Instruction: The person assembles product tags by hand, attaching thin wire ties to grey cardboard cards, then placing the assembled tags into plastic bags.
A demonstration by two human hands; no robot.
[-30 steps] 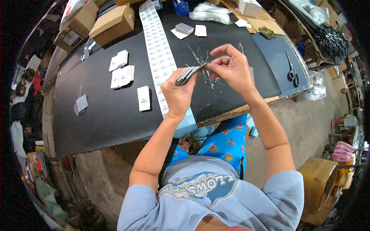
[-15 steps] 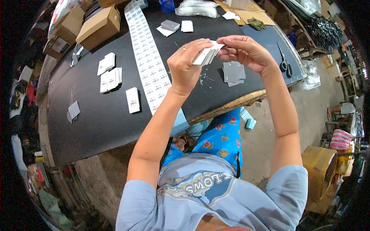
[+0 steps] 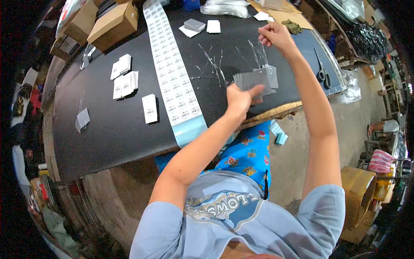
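My left hand (image 3: 241,98) is blurred by motion, low over the right part of the black table. Its fingers hold a stack of grey tags (image 3: 246,80), also smeared, beside and partly over other grey tags (image 3: 271,75). My right hand (image 3: 276,38) is raised farther back, with its fingers pinched together. Thin clear strings (image 3: 261,55) run from the tags up to its fingertips. More loose clear strings (image 3: 213,62) lie on the table left of the tags.
A long strip of printed labels (image 3: 166,56) crosses the black table (image 3: 108,138). White tag stacks (image 3: 125,85) and a single stack (image 3: 149,108) lie left of it. Scissors (image 3: 321,71) rest at the right edge. Cardboard boxes (image 3: 114,28) and plastic bags (image 3: 225,8) stand behind.
My hands have parted. The left hand swung down and right with the tag stack, now showing grey; the right hand moved up and back. Loose strings on the table now show more clearly.
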